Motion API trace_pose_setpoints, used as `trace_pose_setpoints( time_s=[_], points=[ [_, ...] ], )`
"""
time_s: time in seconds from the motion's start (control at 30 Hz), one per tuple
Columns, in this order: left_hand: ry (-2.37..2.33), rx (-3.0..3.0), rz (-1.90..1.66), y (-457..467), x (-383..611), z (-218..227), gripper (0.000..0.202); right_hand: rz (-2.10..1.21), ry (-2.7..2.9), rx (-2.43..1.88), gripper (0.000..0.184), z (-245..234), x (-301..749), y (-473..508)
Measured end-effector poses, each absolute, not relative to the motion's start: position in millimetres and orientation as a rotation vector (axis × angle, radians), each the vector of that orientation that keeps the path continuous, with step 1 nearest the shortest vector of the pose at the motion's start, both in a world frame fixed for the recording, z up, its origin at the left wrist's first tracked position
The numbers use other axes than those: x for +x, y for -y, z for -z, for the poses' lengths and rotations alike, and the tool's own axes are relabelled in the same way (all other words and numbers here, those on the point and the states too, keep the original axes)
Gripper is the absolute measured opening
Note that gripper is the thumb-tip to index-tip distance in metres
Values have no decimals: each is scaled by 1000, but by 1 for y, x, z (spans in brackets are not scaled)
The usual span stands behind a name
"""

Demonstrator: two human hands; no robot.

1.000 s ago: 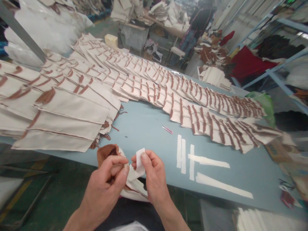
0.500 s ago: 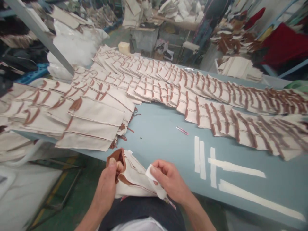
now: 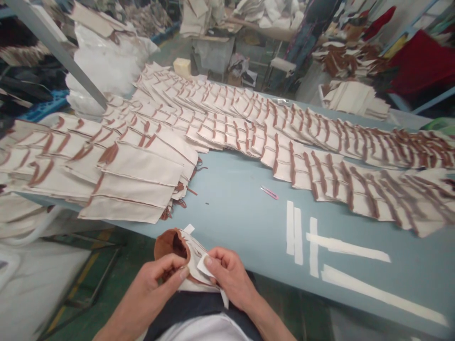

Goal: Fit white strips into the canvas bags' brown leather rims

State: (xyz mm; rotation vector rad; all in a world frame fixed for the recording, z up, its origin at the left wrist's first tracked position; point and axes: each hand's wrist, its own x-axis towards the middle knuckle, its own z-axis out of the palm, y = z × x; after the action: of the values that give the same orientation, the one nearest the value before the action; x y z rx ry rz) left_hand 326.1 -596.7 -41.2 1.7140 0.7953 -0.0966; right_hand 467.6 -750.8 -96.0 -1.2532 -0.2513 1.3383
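Observation:
A cream fabric pouch (image 3: 196, 258) with brown lining (image 3: 165, 244) lies at the table's near edge, over my lap, its round mouth facing up and left. With thumb and forefinger closed, my left hand (image 3: 154, 286) pinches the brown rim of the mouth. My right hand (image 3: 231, 277) is closed on a white strip (image 3: 204, 266) against the pouch's right side; its tail hangs below the fingers. A small white tab (image 3: 189, 229) shows at the far side of the pouch. The hand hides part of the pouch's right end.
Rows of cream pieces with brown edging (image 3: 234, 135) cover the table's far side, with a stack (image 3: 137, 180) at left. Several white strips (image 3: 350, 247) and pink-handled thread snips (image 3: 269, 192) lie on the blue tabletop (image 3: 231, 189). A metal post (image 3: 67, 57) rises at left.
My left hand has shifted its grip from inside the mouth to the rim nearer me. The mouth now faces up more openly. My right hand and the white strip have moved left.

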Motion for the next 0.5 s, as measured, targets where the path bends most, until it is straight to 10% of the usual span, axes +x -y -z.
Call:
trace_pose_setpoints(
  time_s=[0.5],
  points=[
    [-554,1436,113,579,388,16,56,-1015,352,-1605,37,13,513,760]
  ],
)
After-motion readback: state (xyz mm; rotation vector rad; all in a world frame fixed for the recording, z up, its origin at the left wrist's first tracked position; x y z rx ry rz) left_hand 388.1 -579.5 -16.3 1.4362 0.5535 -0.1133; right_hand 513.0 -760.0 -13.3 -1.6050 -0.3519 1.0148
